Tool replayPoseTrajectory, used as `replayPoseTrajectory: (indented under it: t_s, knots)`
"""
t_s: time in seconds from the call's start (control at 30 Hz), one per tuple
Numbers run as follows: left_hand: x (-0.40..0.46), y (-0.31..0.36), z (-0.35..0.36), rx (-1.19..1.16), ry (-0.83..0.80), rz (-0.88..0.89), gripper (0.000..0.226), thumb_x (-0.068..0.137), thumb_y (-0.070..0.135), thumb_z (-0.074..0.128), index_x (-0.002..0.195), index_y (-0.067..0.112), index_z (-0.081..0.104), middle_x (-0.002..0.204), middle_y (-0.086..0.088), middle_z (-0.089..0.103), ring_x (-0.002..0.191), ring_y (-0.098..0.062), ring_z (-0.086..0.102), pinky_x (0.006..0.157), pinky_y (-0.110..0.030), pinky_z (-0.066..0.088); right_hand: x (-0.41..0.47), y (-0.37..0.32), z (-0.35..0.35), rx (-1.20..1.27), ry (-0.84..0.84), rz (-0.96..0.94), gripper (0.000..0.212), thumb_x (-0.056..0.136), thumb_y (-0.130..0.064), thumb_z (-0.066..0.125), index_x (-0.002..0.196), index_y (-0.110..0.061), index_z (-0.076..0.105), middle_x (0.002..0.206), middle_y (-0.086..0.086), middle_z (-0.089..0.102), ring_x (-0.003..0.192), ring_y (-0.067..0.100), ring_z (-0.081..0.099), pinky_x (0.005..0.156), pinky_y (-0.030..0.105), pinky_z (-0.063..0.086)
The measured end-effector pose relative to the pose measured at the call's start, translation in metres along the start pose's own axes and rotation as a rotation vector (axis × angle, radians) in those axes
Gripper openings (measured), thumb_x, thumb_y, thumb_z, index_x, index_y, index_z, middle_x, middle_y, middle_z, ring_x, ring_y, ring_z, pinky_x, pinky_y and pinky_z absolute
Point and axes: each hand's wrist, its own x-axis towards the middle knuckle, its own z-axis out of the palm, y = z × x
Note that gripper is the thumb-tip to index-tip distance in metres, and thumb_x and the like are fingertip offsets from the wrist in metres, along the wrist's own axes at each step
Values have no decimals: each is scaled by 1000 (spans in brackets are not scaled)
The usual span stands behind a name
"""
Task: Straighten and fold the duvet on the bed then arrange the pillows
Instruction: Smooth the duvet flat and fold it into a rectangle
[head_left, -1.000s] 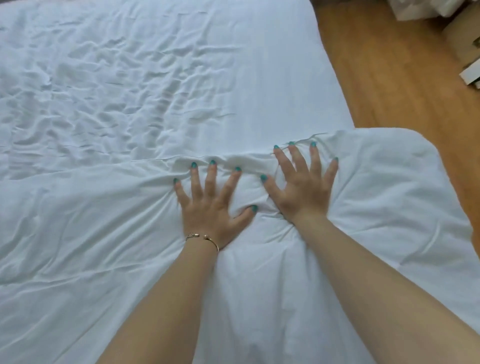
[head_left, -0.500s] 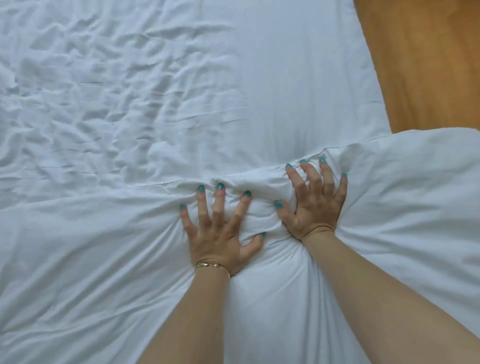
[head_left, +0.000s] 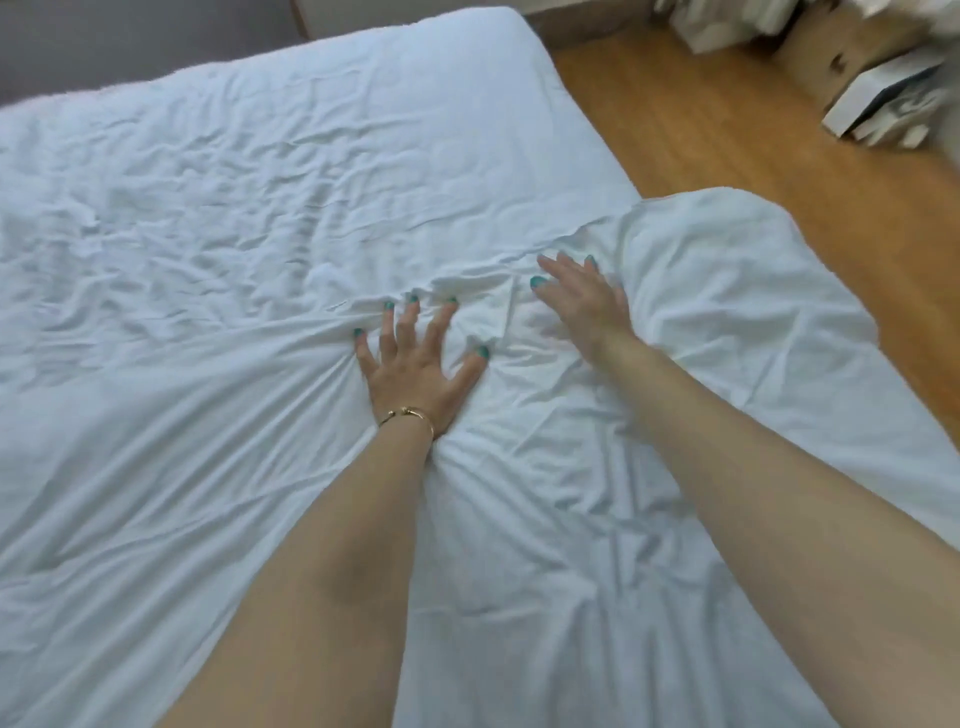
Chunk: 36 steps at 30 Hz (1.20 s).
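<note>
Duvet (head_left: 701, 332): white, lies across near part of bed; its far edge runs left to right just past both hands. Right-hand corner bulges out over bed's side, above floor (head_left: 727, 130).
Sheet (head_left: 311, 171): creased white surface beyond duvet edge, bare up to far end of bed.
L hand (head_left: 415, 364): flat, fingers straight and spread, palm pressing on duvet just short of its edge; grasps nothing. Fabric bunches into radiating folds round wrist and fingertips. Thin gold bracelet (head_left: 408, 415) at wrist.
R hand (head_left: 582, 301): blurred by motion; appears flat, fingers extended, resting on duvet near edge, right of L hand. No grasp visible.
Step in hand (judged): straightening phase; folding not begun, no pillows in view.
Technique: sweep palms outward, L hand to left, R hand toward overhanging corner, so creases run off edge rather than pile up between hands. Light, even pressure; heavy pressing drags cover over filling and makes fresh folds, as round L wrist.
Next need (judged): square the bulging corner w/ bed's side before any fold, else fold lies skewed.
Bkgd: wood floor w/ cardboard boxes (head_left: 857, 47) at upper right, well apart from bed.
</note>
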Motion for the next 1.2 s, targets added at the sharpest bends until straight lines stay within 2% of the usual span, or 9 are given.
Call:
replayPoseTrajectory:
  t_s: [0.2, 0.33, 0.4, 0.53, 0.6, 0.8, 0.97, 1.1, 1.2]
  knots:
    - [-107, 47, -37, -78, -26, -50, 58, 98, 41, 30, 153, 32, 14, 162, -5, -1, 147, -29, -11, 117, -54, -2, -238, 57, -45, -408, -134, 134, 62, 89, -69, 38, 146, -56, 15, 160, -17, -13, 147, 13, -17, 116, 52, -11]
    - [-252, 93, -26, -119, -150, 204, 65, 85, 69, 32, 146, 49, 25, 162, -2, 8, 147, -33, -6, 107, -65, -12, -286, 108, -50, -476, -204, 361, 67, 86, -77, 29, 143, -61, -4, 158, -20, -19, 147, 17, -17, 115, 60, -2]
    - [-287, 93, -14, -39, -292, 152, 75, 77, 82, 28, 146, 52, 21, 162, -2, 4, 147, -38, -8, 103, -73, -10, -291, 117, -41, -488, -238, 367, 67, 86, -78, 23, 141, -62, -11, 157, -21, -22, 146, 17, -20, 115, 59, -2]
    - [-277, 88, 5, 53, -362, 97, 82, 73, 90, 11, 140, 57, -22, 149, 4, -43, 133, -36, -43, 97, -75, -20, -283, 120, -30, -536, -248, 357, 66, 86, -78, 16, 140, -60, -18, 156, -19, -25, 145, 21, -23, 113, 61, -4]
    - [-268, 97, 5, 37, -394, 57, 84, 70, 93, 7, 137, 56, -29, 144, 4, -50, 128, -35, -49, 96, -74, -23, -280, 125, -29, -559, -208, 326, 66, 86, -78, 15, 139, -60, -20, 157, -18, -24, 146, 22, -21, 113, 61, -4]
    - [-271, 99, 4, 71, -388, 9, 84, 70, 91, 16, 139, 60, -20, 151, 7, -40, 133, -31, -45, 99, -72, -22, -267, 158, -56, -549, -105, 113, 78, 76, -83, 9, 147, -53, -7, 160, -14, -17, 148, 13, -15, 117, 47, -5]
    - [-264, 149, -12, -168, -229, -165, 80, 69, 79, 15, 144, 51, 21, 159, 4, -1, 145, -23, -18, 110, -68, -6, -242, 200, -96, -438, -59, 249, 74, 83, -82, 22, 144, -57, -10, 159, -16, -20, 146, 14, -21, 117, 53, -7]
    - [-230, 221, -4, -126, -260, -2, 69, 81, 74, 20, 146, 54, 5, 160, 5, -14, 145, -23, -21, 108, -69, -7, -224, 224, -111, -358, -114, 227, 79, 76, -87, 24, 139, -62, -17, 157, -21, -21, 147, 15, -19, 117, 55, 0]
    - [-199, 255, 16, 43, -249, 160, 70, 85, 74, 21, 147, 52, -3, 161, 0, -16, 145, -28, -22, 103, -74, -9, -214, 239, -115, -247, -109, 181, 78, 77, -83, 32, 142, -62, -7, 158, -22, -13, 148, 16, -10, 119, 49, 8]
